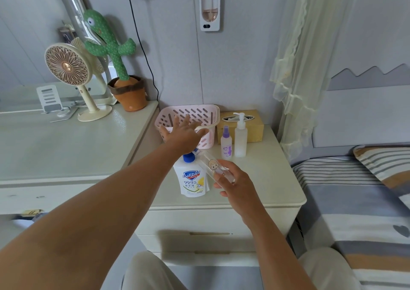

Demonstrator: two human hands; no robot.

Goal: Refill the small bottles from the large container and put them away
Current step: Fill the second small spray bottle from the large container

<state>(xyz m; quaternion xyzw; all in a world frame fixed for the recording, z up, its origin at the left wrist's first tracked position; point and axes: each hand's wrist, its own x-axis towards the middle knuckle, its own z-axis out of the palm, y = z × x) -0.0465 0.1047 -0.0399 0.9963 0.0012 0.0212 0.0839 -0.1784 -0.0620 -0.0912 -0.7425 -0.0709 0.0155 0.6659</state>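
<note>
Nightstand (pixel 266 178) surface carries the task items. A white refill pouch (pixel 192 178) with a blue cap stands upright near the front edge. Behind it sits a pink basket (pixel 199 113) with slotted walls. To the basket's right, a purple-topped spray bottle (pixel 226 146) and a taller pump bottle (pixel 240 138) stand side by side in front of a tissue box (pixel 255 130).

Right hand (pixel 235 183): fingers curled round a clear bottle (pixel 218 170) bearing a cartoon figure. The bottle is off the surface and tilted, with its blue top pointing up-left, close to the pouch cap.

Left hand (pixel 182 132): palm down, fingers straight and spread, holding nothing. It is positioned over the basket's near rim, but contact with the rim cannot be confirmed.

Adjacent desk (pixel 66 145), to the left, carries a fan (pixel 66 65) and a cactus toy (pixel 111 43) in a pot, both well apart from the bottles.
</note>
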